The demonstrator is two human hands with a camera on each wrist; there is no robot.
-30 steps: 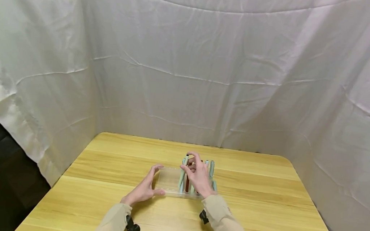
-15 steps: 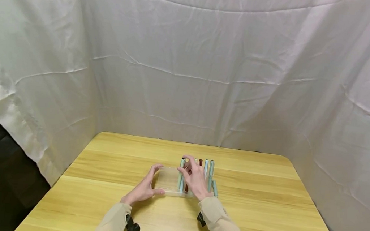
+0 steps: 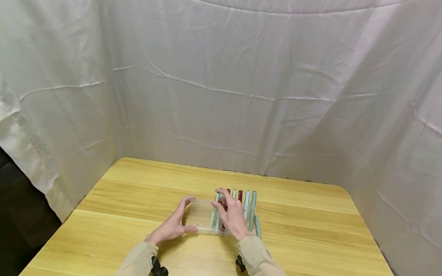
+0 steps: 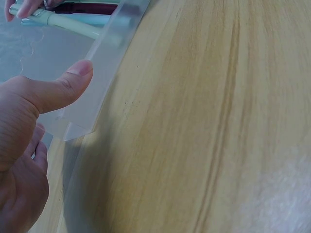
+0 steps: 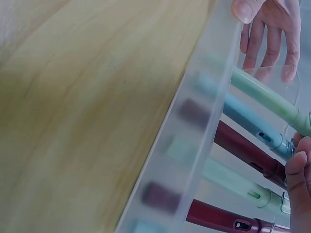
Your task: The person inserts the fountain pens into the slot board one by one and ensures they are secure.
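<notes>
My left hand (image 3: pixel 173 224) holds the left end of a clear plastic case (image 3: pixel 200 214), thumb on the front wall and fingers at the back edge. Inside it, pens lie side by side, in pale green, light blue and dark red. The leftmost is a pale green pen (image 5: pixel 267 96); my right hand (image 3: pixel 232 214) pinches it near its cap end. Beside it are a light blue pen (image 5: pixel 252 124) and a dark red pen (image 5: pixel 245 149). The right hand hides parts of the middle pens in the head view.
One grey-green pen (image 3: pixel 258 226) lies slanted by the case's right end. A light blue pen (image 3: pixel 246 203) and another grey-green pen (image 3: pixel 252 207) lie at the right of the row. The wooden table (image 3: pixel 307 231) is backed by grey curtains (image 3: pixel 224 90).
The pale green pen has gone from raised and tilted to lying lower at the row's left end. My right hand has come down with it. The left hand stays on the case.
</notes>
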